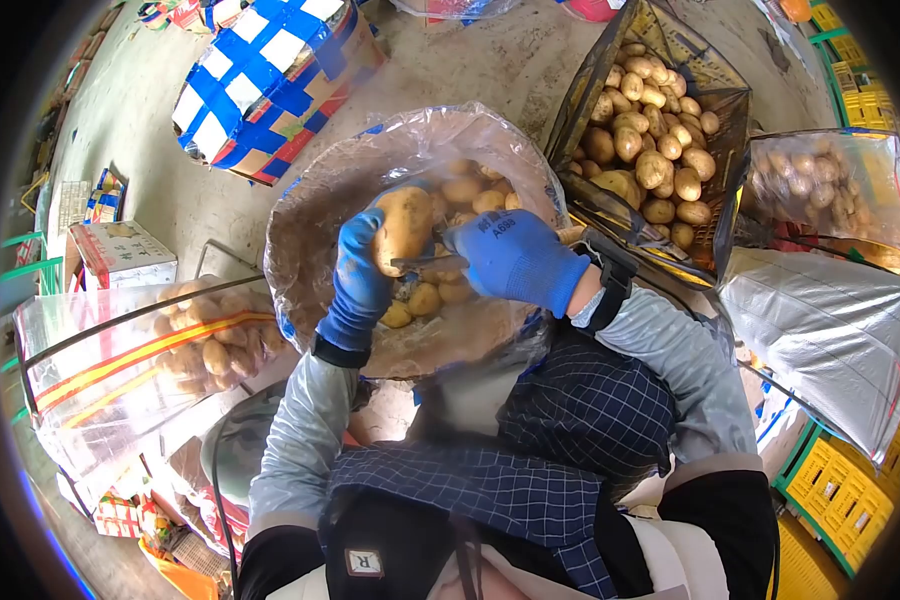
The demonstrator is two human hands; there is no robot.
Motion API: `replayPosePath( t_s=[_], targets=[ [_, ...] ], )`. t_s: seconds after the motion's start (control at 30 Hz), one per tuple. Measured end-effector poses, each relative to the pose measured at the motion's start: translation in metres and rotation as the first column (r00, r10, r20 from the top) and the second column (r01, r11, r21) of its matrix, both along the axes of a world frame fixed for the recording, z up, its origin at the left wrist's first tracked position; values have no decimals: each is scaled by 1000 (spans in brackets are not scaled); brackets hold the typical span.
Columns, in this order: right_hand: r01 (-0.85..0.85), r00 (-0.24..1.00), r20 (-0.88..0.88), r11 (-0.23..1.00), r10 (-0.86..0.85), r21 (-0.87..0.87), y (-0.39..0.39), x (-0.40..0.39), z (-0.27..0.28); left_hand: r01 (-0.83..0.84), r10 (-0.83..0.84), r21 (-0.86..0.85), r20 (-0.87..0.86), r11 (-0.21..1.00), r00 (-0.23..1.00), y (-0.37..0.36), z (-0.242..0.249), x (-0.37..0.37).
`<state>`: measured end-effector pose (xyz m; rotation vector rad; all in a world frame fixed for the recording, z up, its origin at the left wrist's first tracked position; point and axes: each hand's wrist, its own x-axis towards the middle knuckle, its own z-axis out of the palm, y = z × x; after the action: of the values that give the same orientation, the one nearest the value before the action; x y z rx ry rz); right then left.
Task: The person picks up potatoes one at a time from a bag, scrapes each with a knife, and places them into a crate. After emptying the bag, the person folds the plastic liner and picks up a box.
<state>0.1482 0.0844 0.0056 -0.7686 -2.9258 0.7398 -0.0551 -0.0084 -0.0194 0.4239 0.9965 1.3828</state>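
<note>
My left hand [358,275], in a blue glove, is closed around a large potato [404,228] held upright. In my blue-gloved right hand [520,260] is a knife [426,263]; its dark blade points left and lies against the lower part of that potato, or just in front of it. Both hands are above a round container lined with clear plastic [305,215]. Inside it, below my hands, are several smaller potatoes [425,298]. My fingertips behind the large potato are hidden, and so is most of the knife's handle.
A dark-lined crate [580,90] full of potatoes stands at the right. Beyond it are a clear bag of potatoes [820,180] and a silver sheet [820,320]. Another potato bag [210,350] lies left. A blue-taped box [270,80] stands ahead, yellow crates [850,490] lower right.
</note>
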Motion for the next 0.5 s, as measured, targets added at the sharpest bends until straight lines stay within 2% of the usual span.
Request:
replayPosePath(
  t_s=[0.07,0.17,0.2,0.3,0.4,0.5],
  targets=[
    [110,989,-102,994,-109,6,7,-1,-3,70,-74,24,195,997,978,-5,-16,-14],
    [247,940,-251,969,-232,26,23,3,-3,31,-21,-23,344,999,939,3,7,7],
    [239,927,-307,970,-216,41,23,6,-8,90,-102,51,358,995,928,3,2,4],
    [215,945,-250,976,-213,-21,20,9,-11,158,-187,102,480,982,857,5,1,0],
    [66,992,-112,996,-59,62,15,5,0,70,-57,-12,457,997,888,8,15,7],
    [57,991,-117,994,-69,-98,9,-2,0,-73,97,-138,175,988,980,6,5,11]
  ],
)
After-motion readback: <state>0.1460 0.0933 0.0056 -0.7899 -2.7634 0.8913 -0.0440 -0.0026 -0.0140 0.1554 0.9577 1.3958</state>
